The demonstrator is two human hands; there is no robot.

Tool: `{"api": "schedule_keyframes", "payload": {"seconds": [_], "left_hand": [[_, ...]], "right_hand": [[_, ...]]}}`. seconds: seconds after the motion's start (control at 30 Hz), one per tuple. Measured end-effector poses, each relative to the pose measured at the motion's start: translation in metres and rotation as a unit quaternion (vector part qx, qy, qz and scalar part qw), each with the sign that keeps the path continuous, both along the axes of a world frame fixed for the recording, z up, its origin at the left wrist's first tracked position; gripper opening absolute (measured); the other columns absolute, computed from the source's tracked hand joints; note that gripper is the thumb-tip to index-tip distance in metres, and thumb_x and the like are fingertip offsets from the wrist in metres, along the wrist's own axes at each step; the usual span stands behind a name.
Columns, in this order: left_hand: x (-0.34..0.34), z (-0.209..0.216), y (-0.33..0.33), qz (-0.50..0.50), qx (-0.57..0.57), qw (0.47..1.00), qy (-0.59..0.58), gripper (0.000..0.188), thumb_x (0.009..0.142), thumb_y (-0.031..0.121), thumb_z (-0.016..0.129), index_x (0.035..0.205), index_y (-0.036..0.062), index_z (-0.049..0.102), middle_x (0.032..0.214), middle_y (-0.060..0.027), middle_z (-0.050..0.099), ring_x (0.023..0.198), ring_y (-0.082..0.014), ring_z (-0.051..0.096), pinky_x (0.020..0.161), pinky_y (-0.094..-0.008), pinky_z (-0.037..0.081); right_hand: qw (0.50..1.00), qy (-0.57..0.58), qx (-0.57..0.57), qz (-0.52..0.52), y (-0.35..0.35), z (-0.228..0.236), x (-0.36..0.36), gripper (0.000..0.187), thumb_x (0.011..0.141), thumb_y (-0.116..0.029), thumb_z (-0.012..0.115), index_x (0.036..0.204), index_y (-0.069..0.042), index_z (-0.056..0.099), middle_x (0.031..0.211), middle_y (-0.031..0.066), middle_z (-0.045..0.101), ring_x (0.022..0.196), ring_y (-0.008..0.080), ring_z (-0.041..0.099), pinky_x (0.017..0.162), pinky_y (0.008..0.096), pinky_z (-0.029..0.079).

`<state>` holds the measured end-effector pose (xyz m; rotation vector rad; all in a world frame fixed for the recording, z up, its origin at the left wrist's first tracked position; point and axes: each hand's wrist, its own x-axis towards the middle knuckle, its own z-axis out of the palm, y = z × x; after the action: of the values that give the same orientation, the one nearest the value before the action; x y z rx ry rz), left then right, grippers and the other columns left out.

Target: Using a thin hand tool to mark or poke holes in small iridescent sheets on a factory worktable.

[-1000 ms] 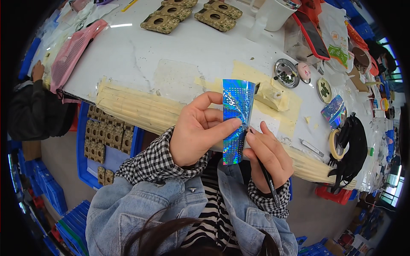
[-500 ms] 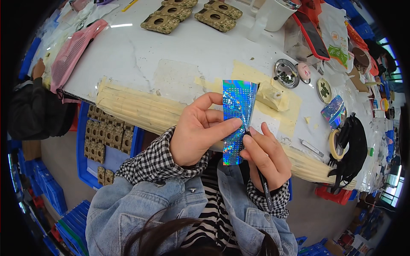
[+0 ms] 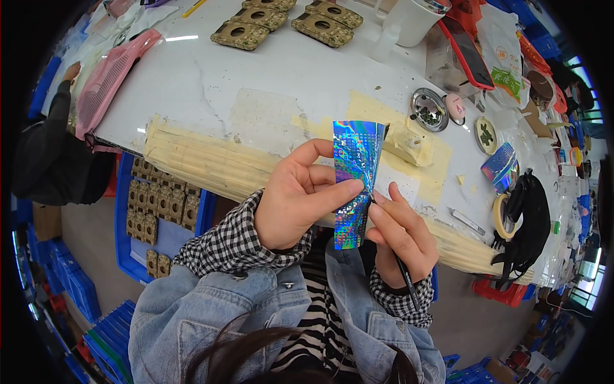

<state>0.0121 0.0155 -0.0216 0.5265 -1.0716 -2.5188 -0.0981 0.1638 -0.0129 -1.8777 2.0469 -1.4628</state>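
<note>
Pinched between the thumb and fingers of my left hand (image 3: pixel 297 192) is a shiny blue holographic sticker sheet (image 3: pixel 350 224), upright and slightly curled, with rows of small shapes on it. My right hand (image 3: pixel 403 233) is closed round a slim black pen-shaped tool (image 3: pixel 405 281), perhaps tweezers. Its fine tip meets the right edge of the sheet, close to my left thumb. Whether anything sits at the tip is too small to tell. Behind the sheet, a block wrapped in yellow tape (image 3: pixel 409 144) rests on the table.
Camouflage toy tank hulls (image 3: pixel 240 35) lie on the far table, and more fill a blue tray (image 3: pixel 204 211) below left. At right are a metal dish (image 3: pixel 430 110), a tape roll (image 3: pixel 505 216), a black bag (image 3: pixel 527 211) and tweezers (image 3: pixel 467 221). Another person's sleeve (image 3: pixel 61 109) shows at left.
My right fingers have shifted slightly, and the black tool has tilted, its rear end swinging right. The sheet turns a little in my left hand. At left, the other person's arm has reached farther forward.
</note>
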Motion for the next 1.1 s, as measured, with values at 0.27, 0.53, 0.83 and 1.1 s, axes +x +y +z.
{"api": "schedule_keyframes", "payload": {"seconds": [0.27,0.53,0.83,1.1], "left_hand": [[0.0,-0.003,0.0,-0.005,-0.005,1.0,-0.003,0.037,0.086,-0.004,0.062,0.119,0.0003,0.046,0.097,-0.0122,0.069,0.089,-0.0147,0.067,0.078,-0.0255,0.054],[0.005,-0.003,-0.011,0.028,-0.018,0.999,-0.01,0.037,0.086,-0.005,0.061,0.12,-0.001,0.046,0.1,-0.0129,0.069,0.091,-0.0146,0.066,0.082,-0.0267,0.054],[0.012,-0.002,-0.033,0.114,-0.029,0.993,-0.001,0.034,0.088,-0.004,0.059,0.12,-0.0007,0.046,0.1,-0.0139,0.068,0.088,-0.0152,0.067,0.076,-0.027,0.055],[0.011,0.0,-0.029,0.111,-0.031,0.993,0.0,0.034,0.088,-0.003,0.059,0.119,-0.0004,0.046,0.101,-0.0138,0.068,0.09,-0.0152,0.067,0.077,-0.0274,0.055]], "right_hand": [[0.996,-0.087,-0.035,0.005,-0.001,-0.004,0.0,0.026,0.083,-0.007,0.068,0.108,0.0,0.066,0.105,0.0193,0.065,0.101,0.0292,0.065,0.096,0.0492,0.048],[0.987,-0.132,-0.076,-0.059,0.013,-0.014,-0.01,0.021,0.088,-0.012,0.065,0.103,0.001,0.067,0.097,0.0186,0.068,0.095,0.0283,0.066,0.094,0.0492,0.05],[0.992,-0.004,0.073,-0.101,0.042,-0.03,-0.016,0.024,0.077,-0.005,0.072,0.1,-0.002,0.069,0.091,0.0149,0.067,0.088,0.0267,0.066,0.093,0.0484,0.049],[0.98,0.149,0.094,-0.096,0.039,-0.034,-0.017,0.029,0.07,-0.01,0.076,0.098,-0.007,0.07,0.086,0.0068,0.065,0.083,0.0235,0.064,0.091,0.0476,0.05]]}}
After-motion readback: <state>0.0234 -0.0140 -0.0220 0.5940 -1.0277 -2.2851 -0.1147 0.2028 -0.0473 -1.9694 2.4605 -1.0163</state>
